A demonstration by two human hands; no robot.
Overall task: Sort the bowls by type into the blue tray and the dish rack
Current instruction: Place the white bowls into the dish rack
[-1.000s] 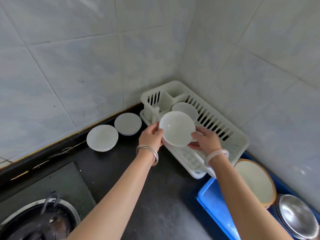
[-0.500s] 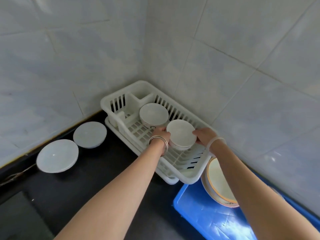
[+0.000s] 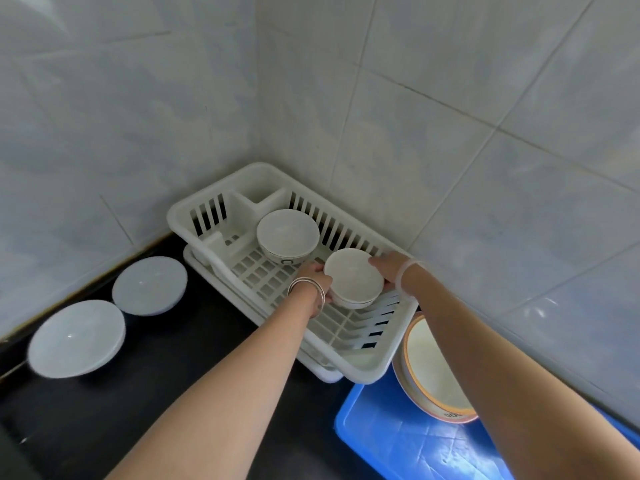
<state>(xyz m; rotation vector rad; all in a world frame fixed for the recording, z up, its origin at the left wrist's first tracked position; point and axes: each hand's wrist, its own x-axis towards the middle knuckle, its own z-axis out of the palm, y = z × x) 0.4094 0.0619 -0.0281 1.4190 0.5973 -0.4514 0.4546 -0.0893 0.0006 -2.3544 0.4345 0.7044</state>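
- Head view: at frame centre the left hand (image 3: pixel 313 284) and right hand (image 3: pixel 389 268) grip opposite sides of a small white bowl (image 3: pixel 353 276), fingers curled round its wall; the two-handed hold probably keeps it level for setting into the dish rack (image 3: pixel 367 374)
- It faces mouth up; being round, it has no long axis; whether its foot touches the rack floor I cannot tell
- A matching bowl (image 3: pixel 287 235) stands just beyond it, up-left; the blue tray (image 3: pixel 388 445), lower right, holds a wider orange-rimmed bowl (image 3: pixel 433 372)
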